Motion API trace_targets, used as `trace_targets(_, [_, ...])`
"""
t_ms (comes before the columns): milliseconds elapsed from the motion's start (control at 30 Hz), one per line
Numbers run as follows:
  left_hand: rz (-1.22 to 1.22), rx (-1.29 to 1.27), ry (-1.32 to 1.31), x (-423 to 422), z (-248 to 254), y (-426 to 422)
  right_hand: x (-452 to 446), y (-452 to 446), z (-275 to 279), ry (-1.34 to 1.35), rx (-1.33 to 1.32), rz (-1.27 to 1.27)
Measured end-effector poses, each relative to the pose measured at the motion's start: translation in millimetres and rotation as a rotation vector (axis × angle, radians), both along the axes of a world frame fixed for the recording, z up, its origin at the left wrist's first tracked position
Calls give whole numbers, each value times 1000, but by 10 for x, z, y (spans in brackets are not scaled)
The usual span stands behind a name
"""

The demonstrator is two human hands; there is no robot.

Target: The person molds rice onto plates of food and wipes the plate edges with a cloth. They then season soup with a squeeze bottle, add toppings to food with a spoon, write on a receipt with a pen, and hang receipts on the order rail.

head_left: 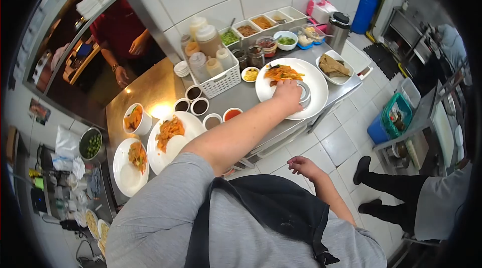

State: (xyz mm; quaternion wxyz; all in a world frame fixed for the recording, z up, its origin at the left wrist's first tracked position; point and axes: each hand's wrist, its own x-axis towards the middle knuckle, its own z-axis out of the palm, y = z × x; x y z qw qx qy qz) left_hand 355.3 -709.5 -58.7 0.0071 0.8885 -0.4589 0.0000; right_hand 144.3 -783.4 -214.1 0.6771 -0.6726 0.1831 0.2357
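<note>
My left hand (pixel 287 96) reaches across to a large white plate (pixel 317 80) near the right end of the steel counter. Its fingers are closed on the edge of a small round white dish (pixel 304 93) on that plate. Beside the dish lies a heap of orange stir-fried food with vegetable strips (pixel 283 73). The fingertips are partly hidden by the back of the hand. My right hand (pixel 303 167) hangs over the floor in front of the counter, fingers loosely bent and apart, holding nothing.
Two plates with similar food (pixel 176 117) (pixel 123 172) and a white tub (pixel 142 123) stand at left. A white basket of squeeze bottles (pixel 221 83), sauce cups (pixel 200 106) and topping trays (pixel 246 30) line the back. Another person's legs (pixel 391 190) are at right; someone stands behind the pass window (pixel 120 37).
</note>
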Motion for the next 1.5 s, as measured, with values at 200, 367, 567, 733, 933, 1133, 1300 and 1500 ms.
trace_targets(200, [-177,149,125,318,121,-156,-32,-219,360,0,-63,130])
trace_targets(367, [-40,-181,670,843,215,-110,349,-364,1080,-311,-216,220])
trace_targets(567, [291,-1181,1620,1150,257,260,1154,-349,1684,-665,-1121,109])
trace_targets(733, [417,-1457,1852,1140,101,561,1657,-477,1673,-437,-1309,485])
trace_targets(933, [540,-1704,1729,927,-41,887,1827,-696,2253,-521,-547,302])
trace_targets(1133, [307,-1668,1913,358,213,1180,1977,-118,2609,-376,-66,107])
trace_targets(1300, [356,-1703,1963,-119,143,1967,2016,513,2761,-716,-453,-40])
trace_targets(1500, [351,-2146,1594,-1344,392,3446,2235,1773,2621,-609,-1,391])
